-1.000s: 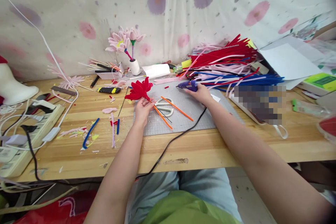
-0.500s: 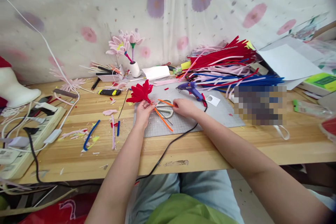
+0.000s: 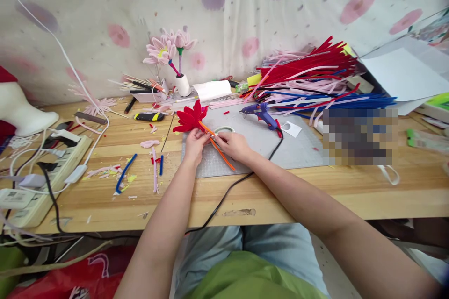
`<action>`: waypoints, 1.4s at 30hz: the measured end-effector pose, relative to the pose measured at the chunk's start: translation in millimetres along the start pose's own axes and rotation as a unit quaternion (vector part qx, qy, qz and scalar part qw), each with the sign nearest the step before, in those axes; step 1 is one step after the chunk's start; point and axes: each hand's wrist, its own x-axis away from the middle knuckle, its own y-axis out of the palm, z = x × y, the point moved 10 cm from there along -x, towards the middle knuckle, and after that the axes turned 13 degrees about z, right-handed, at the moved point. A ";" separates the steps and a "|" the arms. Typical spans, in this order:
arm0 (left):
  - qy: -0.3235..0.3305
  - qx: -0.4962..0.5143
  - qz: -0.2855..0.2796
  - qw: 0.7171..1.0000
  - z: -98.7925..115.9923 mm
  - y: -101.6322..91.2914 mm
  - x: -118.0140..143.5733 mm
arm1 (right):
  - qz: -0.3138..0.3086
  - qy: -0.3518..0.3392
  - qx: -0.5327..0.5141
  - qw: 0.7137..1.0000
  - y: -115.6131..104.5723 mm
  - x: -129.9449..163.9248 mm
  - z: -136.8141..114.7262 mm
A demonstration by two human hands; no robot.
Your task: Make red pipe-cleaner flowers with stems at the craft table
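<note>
A red flower of fuzzy pipe cleaners (image 3: 190, 117) is held by my left hand (image 3: 195, 147), whose fingers pinch it at the base. An orange pipe cleaner (image 3: 225, 158) slants from the flower's base down to the right, past my fingertips. My right hand (image 3: 234, 145) is closed close beside the left, pinching orange pipe cleaner near the stem; the fingers partly hide it. Behind the hands, a pale scissors handle (image 3: 224, 129) shows in part on the grey cutting mat (image 3: 298, 154).
On the mat lies a purple glue gun (image 3: 261, 114), its black cord crossing the table. Red, pink and blue pipe cleaners (image 3: 308, 70) pile at back right. A white vase (image 3: 182, 85) holds pink flowers. A utility knife (image 3: 149, 117), scraps and a power strip (image 3: 52, 182) are leftward.
My right hand has moved left, close to my left hand. The orange pipe cleaner it pulled sideways now lies by the flower's base. The whole view has shifted slightly.
</note>
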 end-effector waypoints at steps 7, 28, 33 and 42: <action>-0.013 0.002 0.007 1.000 2.1 0.9 3.2 | 0.007 -0.037 -0.004 0.999 -4.6 2.8 -5.7; -0.027 -0.010 0.040 0.999 0.0 -3.1 2.3 | -0.020 -0.022 0.040 0.999 1.6 5.9 -8.1; -0.028 -0.011 0.048 0.998 0.6 -3.2 3.4 | -0.022 -0.023 0.043 0.999 1.0 6.4 -8.7; -0.044 0.007 0.054 0.998 1.7 -4.5 3.8 | -0.011 -0.030 0.032 0.999 1.3 6.7 -7.9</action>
